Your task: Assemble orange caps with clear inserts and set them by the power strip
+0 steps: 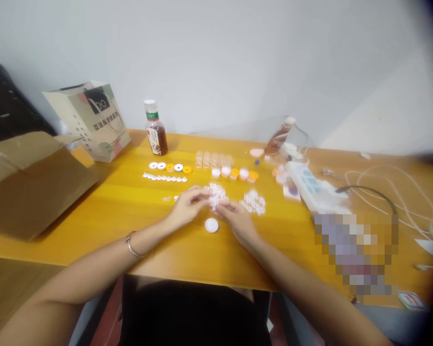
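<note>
My left hand point(189, 205) has its fingers closed together at the left edge of a pile of small white pieces point(216, 191). From the other side, my right hand point(238, 220) reaches to the pile's near edge with thumb and fingers pinched. Whatever is between the fingertips of either hand is too small and blurred to name. Just in front of the hands, a round white cap point(211, 225) lies on the table. A second heap of small white pieces point(253, 202) is right of my right hand.
Beyond the hands are rows of white and orange round caps point(170, 167), white discs point(165, 178) and clear containers point(212, 160). A dark drink bottle point(155, 129), a paper bag point(94, 122) and a cardboard box point(39, 187) stand left. A power strip point(305, 185) and cables lie right.
</note>
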The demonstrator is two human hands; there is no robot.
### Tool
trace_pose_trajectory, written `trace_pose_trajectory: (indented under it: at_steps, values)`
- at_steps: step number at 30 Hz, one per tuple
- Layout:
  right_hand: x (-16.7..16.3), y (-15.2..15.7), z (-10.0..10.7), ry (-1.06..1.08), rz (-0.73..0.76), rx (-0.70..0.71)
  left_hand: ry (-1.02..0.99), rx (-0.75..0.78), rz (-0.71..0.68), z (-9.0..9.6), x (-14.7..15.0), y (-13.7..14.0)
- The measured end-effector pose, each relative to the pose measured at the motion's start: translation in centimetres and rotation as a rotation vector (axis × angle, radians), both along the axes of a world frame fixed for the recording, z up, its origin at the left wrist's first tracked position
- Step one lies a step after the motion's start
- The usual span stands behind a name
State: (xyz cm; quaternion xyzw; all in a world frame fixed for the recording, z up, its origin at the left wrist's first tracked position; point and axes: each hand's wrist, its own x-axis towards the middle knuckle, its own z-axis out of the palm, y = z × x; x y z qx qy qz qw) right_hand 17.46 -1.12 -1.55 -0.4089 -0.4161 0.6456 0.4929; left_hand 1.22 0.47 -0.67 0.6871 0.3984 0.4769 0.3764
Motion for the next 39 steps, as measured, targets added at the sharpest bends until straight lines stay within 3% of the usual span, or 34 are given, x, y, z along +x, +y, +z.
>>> trace_pose_trajectory:
  at_steps: [14, 21, 25, 29, 35, 39]
  values:
    - [0.0, -0.3, 0.4, -0.008, -0.015, -0.012, -0.020, 0.102, -0.060, 0.2, 0.2, -0.2]
    - [0.1, -0.2, 0.4, -0.050, -0.031, -0.004, -0.041, 0.003, -0.116, 1.9, -0.1, -0.8]
    - [0.1, -0.2, 0.4, -0.043, -0.025, 0.009, -0.073, -0.174, -0.193, 1.9, 0.0, -0.8]
    - [0.0, -0.4, 0.5, -0.041, 0.006, -0.004, -0.048, -0.215, -0.141, 1.1, 0.1, -0.3]
    - [0.0, -0.4, 0.6, -0.053, -0.002, -0.001, 0.022, -0.040, -0.060, 0.7, 0.0, -0.1]
    - [-0.1, -0.4, 0.6, -0.045, -0.014, -0.004, -0.051, -0.126, -0.067, 0.8, 0.2, -0.2]
